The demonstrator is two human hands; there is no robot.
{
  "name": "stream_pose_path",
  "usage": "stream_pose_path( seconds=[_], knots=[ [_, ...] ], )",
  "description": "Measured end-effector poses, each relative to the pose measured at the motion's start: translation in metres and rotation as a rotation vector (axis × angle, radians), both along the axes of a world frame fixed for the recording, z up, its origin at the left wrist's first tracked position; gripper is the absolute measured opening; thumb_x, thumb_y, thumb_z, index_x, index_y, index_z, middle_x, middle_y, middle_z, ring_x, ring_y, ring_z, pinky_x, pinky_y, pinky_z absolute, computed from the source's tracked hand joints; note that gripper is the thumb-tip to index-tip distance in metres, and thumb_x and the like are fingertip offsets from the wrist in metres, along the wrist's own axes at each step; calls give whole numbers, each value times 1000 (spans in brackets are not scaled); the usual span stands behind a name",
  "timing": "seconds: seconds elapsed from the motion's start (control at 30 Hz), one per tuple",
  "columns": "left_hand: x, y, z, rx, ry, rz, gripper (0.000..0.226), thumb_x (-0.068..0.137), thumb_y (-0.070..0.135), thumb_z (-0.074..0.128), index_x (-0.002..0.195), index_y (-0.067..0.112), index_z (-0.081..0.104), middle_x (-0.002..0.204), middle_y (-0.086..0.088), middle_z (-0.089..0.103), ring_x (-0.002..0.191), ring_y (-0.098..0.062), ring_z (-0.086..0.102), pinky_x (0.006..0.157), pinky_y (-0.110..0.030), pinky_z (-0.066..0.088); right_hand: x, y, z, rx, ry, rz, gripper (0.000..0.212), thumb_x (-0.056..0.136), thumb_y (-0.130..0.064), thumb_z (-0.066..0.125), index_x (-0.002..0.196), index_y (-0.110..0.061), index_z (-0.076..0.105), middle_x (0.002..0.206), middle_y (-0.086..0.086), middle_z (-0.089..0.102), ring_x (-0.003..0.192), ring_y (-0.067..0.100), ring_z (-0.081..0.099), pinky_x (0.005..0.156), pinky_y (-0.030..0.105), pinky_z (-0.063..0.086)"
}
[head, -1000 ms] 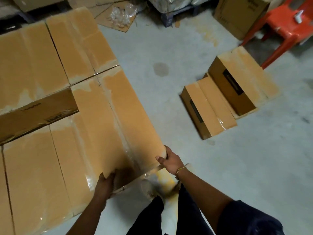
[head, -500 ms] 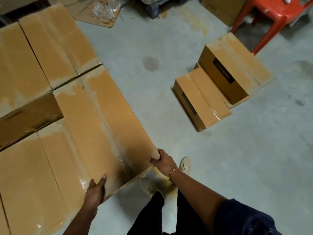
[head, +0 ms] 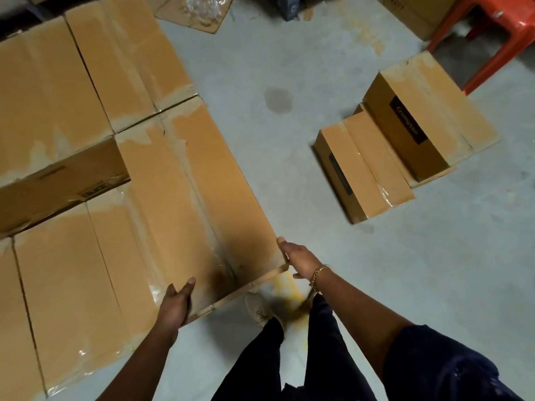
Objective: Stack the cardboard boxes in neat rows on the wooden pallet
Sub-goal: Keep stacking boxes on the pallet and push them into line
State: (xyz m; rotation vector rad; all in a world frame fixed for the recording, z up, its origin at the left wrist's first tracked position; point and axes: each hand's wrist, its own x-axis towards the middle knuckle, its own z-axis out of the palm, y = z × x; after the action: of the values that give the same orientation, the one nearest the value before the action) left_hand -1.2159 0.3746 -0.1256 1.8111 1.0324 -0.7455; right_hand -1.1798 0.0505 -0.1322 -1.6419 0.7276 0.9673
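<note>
Both your arms reach forward and down. Your left hand (head: 176,305) grips the near edge of the box (head: 188,212), thumb on top. Your right hand (head: 301,260) lies flat against its corner, fingers straight.

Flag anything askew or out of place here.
On the left of the stack, a box's side face shows as a step, so the top is uneven. A small box and a bigger box sit apart on the floor, which bears a dark stain.
</note>
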Motion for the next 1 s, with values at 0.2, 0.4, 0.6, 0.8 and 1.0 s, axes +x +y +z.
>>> stream_pose_path(
  seconds=[0.2, 0.4, 0.6, 0.8, 1.0],
  knots=[
    [0, 1, 5, -29, -13, 5, 90, 94, 62, 61, 156, 6, 30, 149, -19, 49, 132, -40, 48, 112, -55, 42, 16, -7, 9, -18, -2, 82, 58, 92, -75, 35, 121, -32, 63, 135, -3, 62, 121, 24, 58, 89, 41, 53],
    [-5, -9, 10, -69, -56, 77, 53, 98, 44, 66, 137, 11, 53, 127, -14, 65, 108, -33, 62, 96, -44, 50, -2, 0, 1, -37, -103, 132, 90, 78, -84, 56, 149, -29, 49, 149, -4, 53, 135, 17, 51, 115, 42, 41],
    [-18, 8, -32, -100, -36, 142, 84, 60, 79, 80, 119, 22, 62, 109, -11, 74, 98, -36, 71, 86, -54, 59, -7, 2, -7, -94, -176, 174, 89, 72, -85, 56, 145, -35, 53, 139, -4, 62, 127, 17, 58, 108, 42, 47],
    [-24, -10, 6, -182, -29, 236, 78, 53, 65, 77, 119, 26, 63, 112, -6, 71, 105, -32, 66, 100, -51, 53, -15, 1, 2, -103, -160, 111, 45, 99, -44, 61, 142, -34, 56, 128, -4, 67, 111, 14, 64, 99, 39, 51],
    [-33, -14, 11, -200, -13, 168, 76, 62, 70, 67, 126, 30, 54, 114, -5, 68, 106, -29, 63, 98, -47, 53, -22, 5, 10, -126, -148, 81, 29, 100, -40, 61, 128, -44, 53, 108, -15, 66, 94, 2, 62, 102, 47, 52]
  ],
)
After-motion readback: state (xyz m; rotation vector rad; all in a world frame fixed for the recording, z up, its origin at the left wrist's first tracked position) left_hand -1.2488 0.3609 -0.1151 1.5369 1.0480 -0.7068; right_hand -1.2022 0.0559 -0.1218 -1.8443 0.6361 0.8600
